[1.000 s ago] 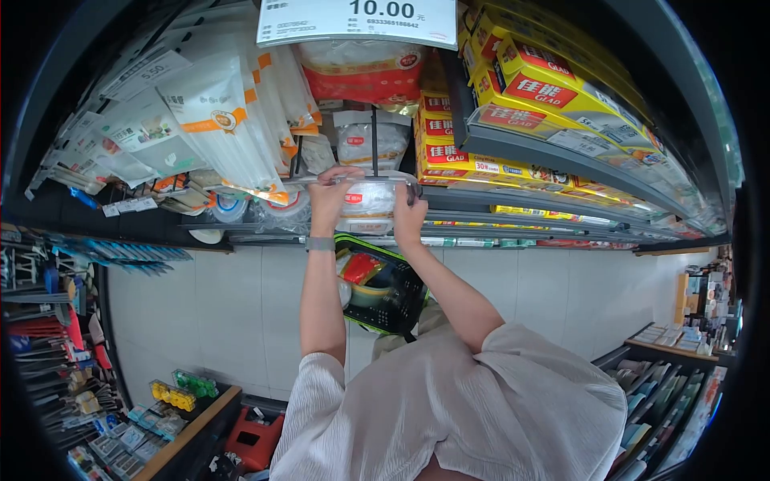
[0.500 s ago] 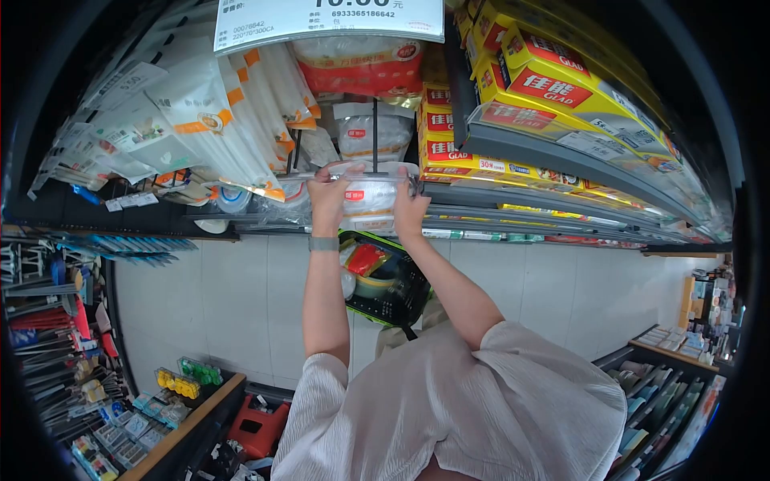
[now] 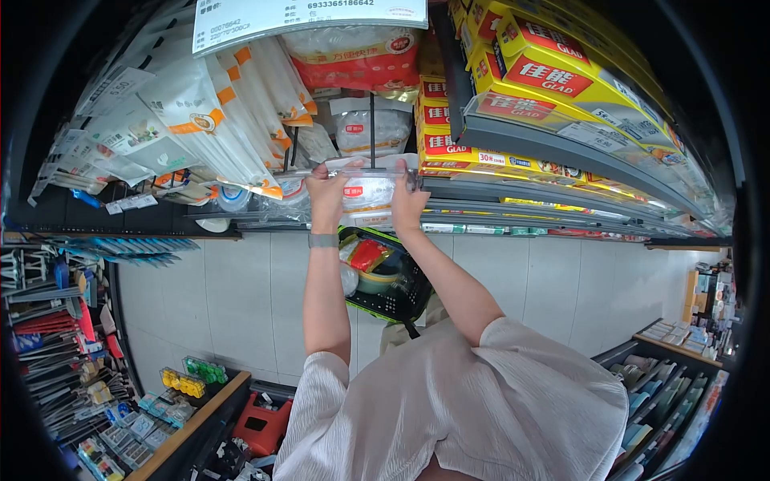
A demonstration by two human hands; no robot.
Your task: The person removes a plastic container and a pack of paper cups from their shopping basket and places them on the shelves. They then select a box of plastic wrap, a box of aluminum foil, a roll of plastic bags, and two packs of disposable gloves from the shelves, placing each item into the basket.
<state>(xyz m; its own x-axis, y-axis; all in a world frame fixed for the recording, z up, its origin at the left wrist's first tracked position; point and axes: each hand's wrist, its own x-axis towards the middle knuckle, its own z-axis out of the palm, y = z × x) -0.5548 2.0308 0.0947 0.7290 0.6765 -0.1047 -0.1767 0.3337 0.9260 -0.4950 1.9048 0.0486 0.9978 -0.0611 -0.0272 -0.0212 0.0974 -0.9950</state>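
Observation:
A clear plastic packet (image 3: 368,197) with white contents and a small red label is between my two hands at the front of the shelf. My left hand (image 3: 326,197), with a grey band on its wrist, grips the packet's left edge. My right hand (image 3: 408,202) grips its right edge, thumb on top. The fingers underneath are partly hidden. Behind it, a similar packet (image 3: 372,132) hangs by a dark metal hook. Below my hands, a black basket with a green rim (image 3: 399,302) holds a red and yellow package (image 3: 369,255) and a round greenish item.
Yellow GLAD boxes (image 3: 549,74) are stacked on the right shelf. White and orange packets (image 3: 210,120) hang at the left. A large price sign (image 3: 313,20) juts out above. Behind me stand display racks (image 3: 192,425) beyond the tiled floor (image 3: 241,305).
The view has shifted slightly, with the price sign moving up and left. Both hands keep their hold on the packet, which tilts a little more face-up.

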